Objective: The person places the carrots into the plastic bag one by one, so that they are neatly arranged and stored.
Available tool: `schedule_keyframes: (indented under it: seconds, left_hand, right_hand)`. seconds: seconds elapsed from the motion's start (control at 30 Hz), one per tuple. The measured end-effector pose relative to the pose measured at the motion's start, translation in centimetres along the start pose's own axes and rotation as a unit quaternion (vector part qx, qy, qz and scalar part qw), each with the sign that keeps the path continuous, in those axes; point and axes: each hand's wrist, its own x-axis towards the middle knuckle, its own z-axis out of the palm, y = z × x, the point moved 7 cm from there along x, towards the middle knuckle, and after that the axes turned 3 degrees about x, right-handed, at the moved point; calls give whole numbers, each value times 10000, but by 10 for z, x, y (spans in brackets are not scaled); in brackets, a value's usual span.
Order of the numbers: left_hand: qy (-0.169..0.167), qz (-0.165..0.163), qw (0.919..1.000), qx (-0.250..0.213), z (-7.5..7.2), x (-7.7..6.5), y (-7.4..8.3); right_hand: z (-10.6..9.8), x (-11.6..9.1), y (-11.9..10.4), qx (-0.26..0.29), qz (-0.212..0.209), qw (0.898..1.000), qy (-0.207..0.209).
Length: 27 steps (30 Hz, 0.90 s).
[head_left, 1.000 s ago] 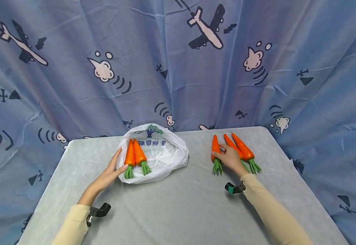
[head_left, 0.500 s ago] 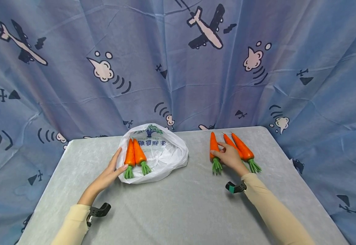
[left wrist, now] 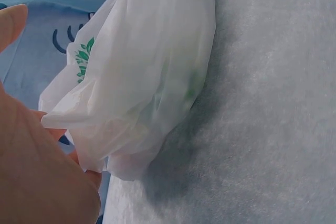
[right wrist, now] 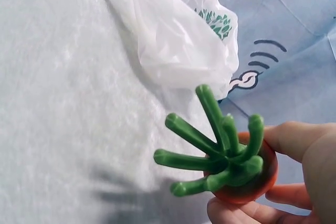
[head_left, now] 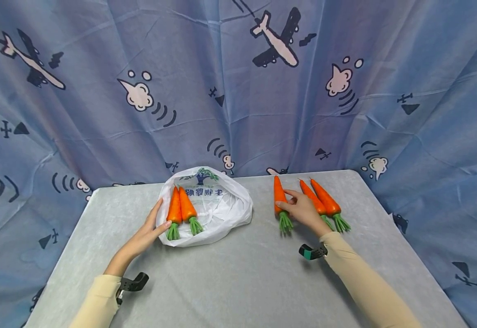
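A white plastic bag (head_left: 226, 223) with a green tree print lies with its mouth open on the left half of the table. Two orange carrots with green tops rest in it, a left carrot (head_left: 174, 207) and a right carrot (head_left: 186, 203). At the bag's left side my left hand (head_left: 144, 232) touches the plastic with spread, fairly straight fingers; some fingertips are hidden behind it in the left wrist view. Between thumb and fingers, my right hand (head_left: 302, 209) pinches another carrot (head_left: 278, 193). Its green top (right wrist: 226, 156) faces the right wrist camera.
Two more carrots, a nearer one (head_left: 312, 196) and an outer one (head_left: 326, 198), lie side by side right of my right hand. A pale grey cloth covers the table (head_left: 230, 282). Behind it hangs a blue curtain (head_left: 238, 91) with plane prints.
My right hand has lifted the carrot slightly and moved it left, away from the other two. My left hand and the bag stay in place.
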Motion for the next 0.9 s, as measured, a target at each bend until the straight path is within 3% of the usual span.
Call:
schedule_keyframes:
  seconds: [0.27, 0.7, 0.9]
  left_hand:
    - [16, 48, 10000, 39, 0, -1, 2]
    - [34, 47, 10000, 45, 0, -1, 3]
    - [34, 30, 10000, 51, 0, 0, 3]
  right_hand:
    - [6, -1, -15, 103, -388, 9992, -52]
    - [17, -1, -33, -32, -439, 9989, -165]
    - [25, -1, -45, 149, -487, 9983, -291]
